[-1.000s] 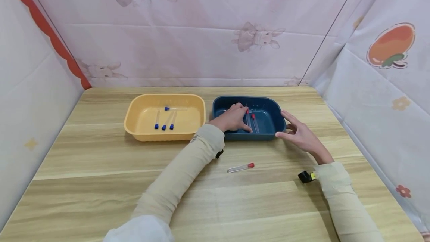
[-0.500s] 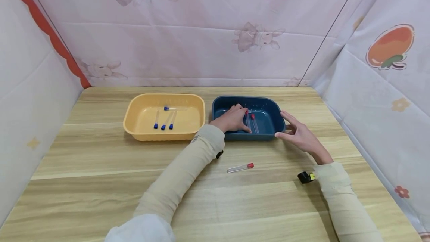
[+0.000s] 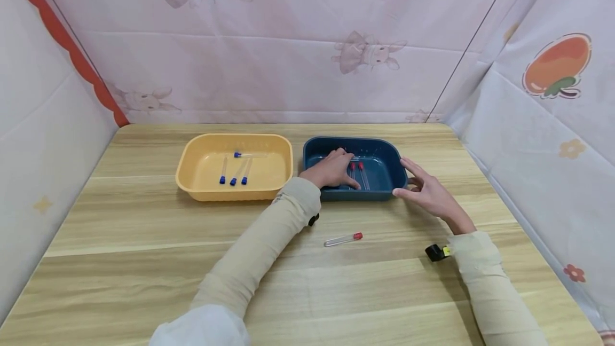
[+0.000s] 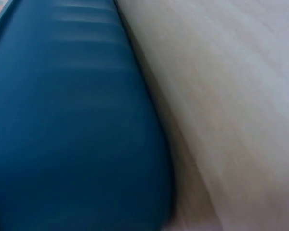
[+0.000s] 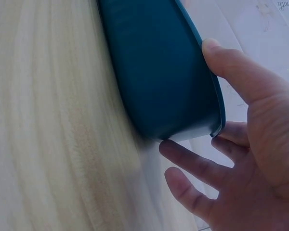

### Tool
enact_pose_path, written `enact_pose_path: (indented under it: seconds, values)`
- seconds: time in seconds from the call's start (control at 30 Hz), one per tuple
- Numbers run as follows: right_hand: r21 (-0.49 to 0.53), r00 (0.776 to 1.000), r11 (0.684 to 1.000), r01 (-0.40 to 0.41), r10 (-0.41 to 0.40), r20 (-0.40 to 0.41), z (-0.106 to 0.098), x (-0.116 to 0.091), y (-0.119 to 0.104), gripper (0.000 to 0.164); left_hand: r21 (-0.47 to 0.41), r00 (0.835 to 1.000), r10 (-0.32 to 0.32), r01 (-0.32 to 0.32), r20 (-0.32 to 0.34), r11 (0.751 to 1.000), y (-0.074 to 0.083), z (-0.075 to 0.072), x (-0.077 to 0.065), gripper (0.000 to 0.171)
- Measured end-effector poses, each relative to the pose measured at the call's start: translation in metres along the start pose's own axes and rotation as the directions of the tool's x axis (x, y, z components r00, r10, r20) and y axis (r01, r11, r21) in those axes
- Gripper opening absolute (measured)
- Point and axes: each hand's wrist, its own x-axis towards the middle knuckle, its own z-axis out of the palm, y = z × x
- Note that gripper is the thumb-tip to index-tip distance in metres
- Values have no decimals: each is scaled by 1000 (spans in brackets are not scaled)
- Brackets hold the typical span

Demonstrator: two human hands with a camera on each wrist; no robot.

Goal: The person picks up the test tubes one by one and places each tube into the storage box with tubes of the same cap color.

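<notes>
In the head view, a dark blue plastic bin (image 3: 386, 195) stands right of centre, with red-capped test tubes (image 3: 363, 176) lying on its floor. My left hand (image 3: 332, 168) reaches over its near wall, thumb and fingers spread apart beside the tubes and hiding the bin's left part. My right hand (image 3: 431, 195) holds the bin's right end. In the right wrist view, its thumb touches the rim (image 5: 213, 72) and some fingers lie against the end wall. One more red-capped test tube (image 3: 343, 240) lies on the table before the bin. The left wrist view shows only the bin's outer wall (image 4: 82, 120) and table.
A yellow bin (image 3: 230, 195) stands left of the blue one, holding several blue-capped test tubes (image 3: 250, 155). The wooden table (image 3: 144, 260) runs back to a printed cloth wall (image 3: 269, 79), with cloth on both sides. A small black camera (image 3: 435, 252) hangs from my right wrist.
The red-capped tube by my left fingers has shifted slightly down and left, away from the fingertips, and now lies beside the other tube. Both hands have stayed almost still.
</notes>
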Motion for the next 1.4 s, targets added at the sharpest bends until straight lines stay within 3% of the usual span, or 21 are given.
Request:
enact_pose_path:
  seconds: [0.27, 0.63, 1.4]
  values:
    - [-7, 1000, 1000, -5, 5, 0, 0, 1, -1, 88, -76, 999, 4, -7, -44, 997, -4, -9, -8, 77]
    - [-11, 1000, 1000, -4, 4, 1, -1, 0, -1, 87, -142, 983, 113, -134, -147, 981, -2, -20, -34, 60]
    - [12, 1000, 1000, 4, -4, -5, 1, -1, -2, 86, -170, 949, 256, -287, -185, 942, 9, -33, -94, 54]
